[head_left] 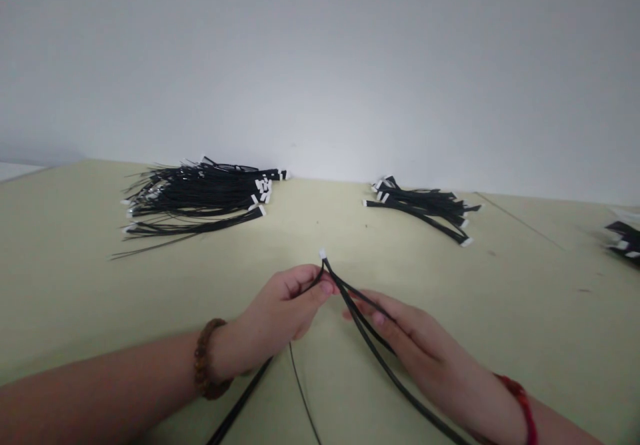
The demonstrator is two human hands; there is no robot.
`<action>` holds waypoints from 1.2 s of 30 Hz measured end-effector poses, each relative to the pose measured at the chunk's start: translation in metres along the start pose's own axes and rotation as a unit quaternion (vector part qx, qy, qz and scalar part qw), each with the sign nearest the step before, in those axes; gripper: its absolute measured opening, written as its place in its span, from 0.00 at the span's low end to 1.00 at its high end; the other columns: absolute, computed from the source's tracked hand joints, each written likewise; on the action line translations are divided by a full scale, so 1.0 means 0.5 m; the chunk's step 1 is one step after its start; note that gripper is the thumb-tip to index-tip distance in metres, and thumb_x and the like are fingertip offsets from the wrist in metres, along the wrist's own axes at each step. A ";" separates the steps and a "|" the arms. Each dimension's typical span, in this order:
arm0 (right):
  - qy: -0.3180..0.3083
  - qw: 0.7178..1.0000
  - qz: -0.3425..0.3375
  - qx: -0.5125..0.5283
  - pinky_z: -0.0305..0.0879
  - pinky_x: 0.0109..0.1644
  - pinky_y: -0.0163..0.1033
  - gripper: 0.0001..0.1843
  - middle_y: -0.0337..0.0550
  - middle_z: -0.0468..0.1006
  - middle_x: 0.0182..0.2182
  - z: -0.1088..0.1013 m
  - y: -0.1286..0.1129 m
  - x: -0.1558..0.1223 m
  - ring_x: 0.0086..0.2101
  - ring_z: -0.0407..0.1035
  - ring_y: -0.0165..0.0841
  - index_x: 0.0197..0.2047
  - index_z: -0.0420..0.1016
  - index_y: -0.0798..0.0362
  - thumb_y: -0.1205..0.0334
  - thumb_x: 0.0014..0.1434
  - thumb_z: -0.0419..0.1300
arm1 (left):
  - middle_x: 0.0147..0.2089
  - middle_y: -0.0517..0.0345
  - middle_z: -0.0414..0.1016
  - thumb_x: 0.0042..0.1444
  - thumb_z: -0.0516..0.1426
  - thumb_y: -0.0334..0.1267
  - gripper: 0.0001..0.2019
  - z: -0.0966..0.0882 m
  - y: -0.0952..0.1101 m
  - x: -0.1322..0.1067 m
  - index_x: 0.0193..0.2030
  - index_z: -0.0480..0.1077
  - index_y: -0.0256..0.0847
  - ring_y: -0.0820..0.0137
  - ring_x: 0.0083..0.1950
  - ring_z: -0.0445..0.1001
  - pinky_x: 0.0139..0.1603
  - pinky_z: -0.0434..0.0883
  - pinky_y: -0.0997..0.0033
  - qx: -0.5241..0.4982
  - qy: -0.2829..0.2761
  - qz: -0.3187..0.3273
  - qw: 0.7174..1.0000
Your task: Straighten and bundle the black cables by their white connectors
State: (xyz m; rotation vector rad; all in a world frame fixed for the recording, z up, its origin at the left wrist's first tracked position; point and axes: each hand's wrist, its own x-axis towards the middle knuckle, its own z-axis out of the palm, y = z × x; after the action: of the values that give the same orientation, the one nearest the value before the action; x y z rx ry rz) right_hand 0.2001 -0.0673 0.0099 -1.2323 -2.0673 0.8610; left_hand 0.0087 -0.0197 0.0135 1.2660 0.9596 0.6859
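Note:
In the middle of the head view is a black wire harness (367, 328) with a small white connector (323, 254) at its top. My left hand (287, 305) pinches the wires just below that connector, thumb against fingers. On the other side my right hand (423, 341) is closed around some of the black strands, which pass between thumb and fingers. Thicker black strands run down from the connector to the lower right, and others emerge below my left hand. A single thin wire (303, 385) hangs between my hands.
A large pile of black harnesses (210, 191) with white connectors lies at the back left of the pale table (150, 298). Behind my right hand is a smaller pile (420, 205). More black cables (625, 239) show at the right edge. A white wall (320, 65) stands behind.

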 end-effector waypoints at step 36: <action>-0.111 0.879 0.190 0.423 0.58 0.55 0.44 0.19 0.52 0.71 0.48 0.043 -0.016 -0.028 0.50 0.65 0.38 0.45 0.71 0.59 0.53 0.58 0.57 | 0.23 0.66 0.63 0.48 0.60 0.40 0.17 -0.013 -0.013 -0.001 0.45 0.68 0.38 0.87 0.19 0.54 0.18 0.49 0.86 -0.053 -0.184 -0.054 0.980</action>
State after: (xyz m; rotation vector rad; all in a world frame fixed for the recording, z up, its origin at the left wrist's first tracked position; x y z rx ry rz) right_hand 0.1857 -0.0881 0.0008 -1.0482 -1.2948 1.9018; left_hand 0.0023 -0.0187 0.0069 1.1838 0.6720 0.3933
